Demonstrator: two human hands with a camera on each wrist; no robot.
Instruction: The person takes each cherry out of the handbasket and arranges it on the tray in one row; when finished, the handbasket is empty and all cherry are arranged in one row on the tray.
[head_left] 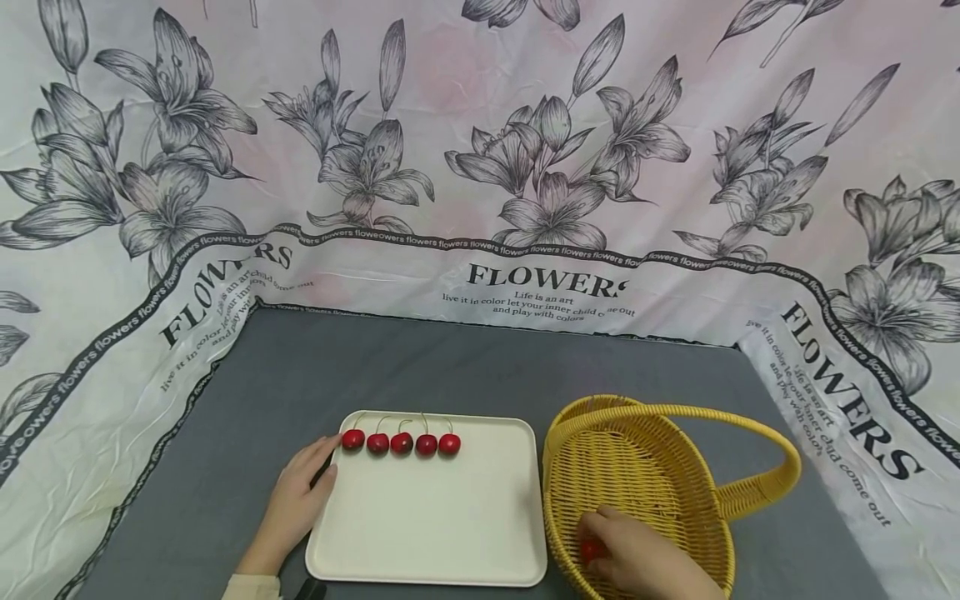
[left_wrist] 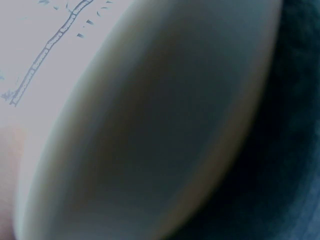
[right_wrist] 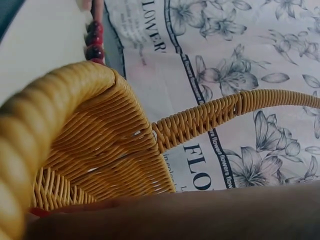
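Note:
On the left side of the white tray (head_left: 427,517), my left hand (head_left: 298,492) rests with its fingers along the rim, beside the leftmost cherry. Several red cherries (head_left: 401,443) with stems line up in a row near the tray's far edge. My right hand (head_left: 633,550) reaches down into the yellow wicker basket (head_left: 622,483) and pinches a red cherry (head_left: 592,550), partly covered by the fingers. In the right wrist view, the basket's rim (right_wrist: 60,87) and my forearm (right_wrist: 175,215) hide most of that hand.
The basket stands right of the tray, its arched handle (head_left: 757,483) leaning out to the right. Grey cloth (head_left: 435,358) covers the table, and a white curtain printed with flowers (head_left: 540,167) encloses the back and sides. The left wrist view is mostly blurred.

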